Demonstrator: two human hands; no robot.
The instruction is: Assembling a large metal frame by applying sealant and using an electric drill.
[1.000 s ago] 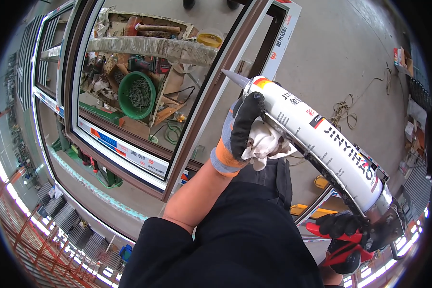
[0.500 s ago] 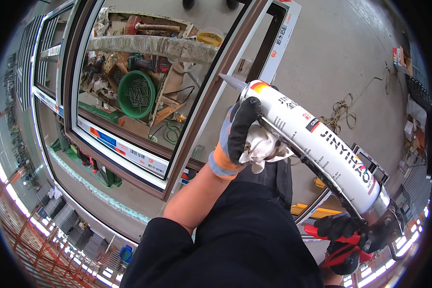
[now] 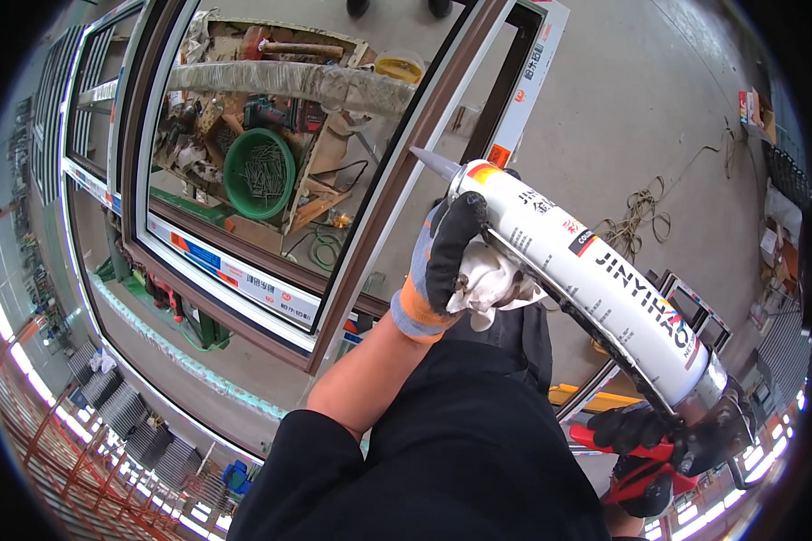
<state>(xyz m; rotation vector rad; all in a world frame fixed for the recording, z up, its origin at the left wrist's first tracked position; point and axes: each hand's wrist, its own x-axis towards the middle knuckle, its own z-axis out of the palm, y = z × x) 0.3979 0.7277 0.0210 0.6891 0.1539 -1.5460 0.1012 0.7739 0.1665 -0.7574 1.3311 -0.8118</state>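
Centre frame, the gloved left hand point(image 3: 447, 261) closes around the stiff, heavy-looking sealant cartridge point(image 3: 595, 279) and a rag point(image 3: 492, 279); lower right, the right hand point(image 3: 645, 451) grips the caulking gun's handle point(image 3: 695, 442).

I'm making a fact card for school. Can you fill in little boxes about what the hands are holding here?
Left hand: gloved, supports the front of the caulking gun and holds a white rag
Right hand: gloved, grips the red handle
Nozzle: grey, close to the brown window frame
Seen through the glass: green bowl of nails
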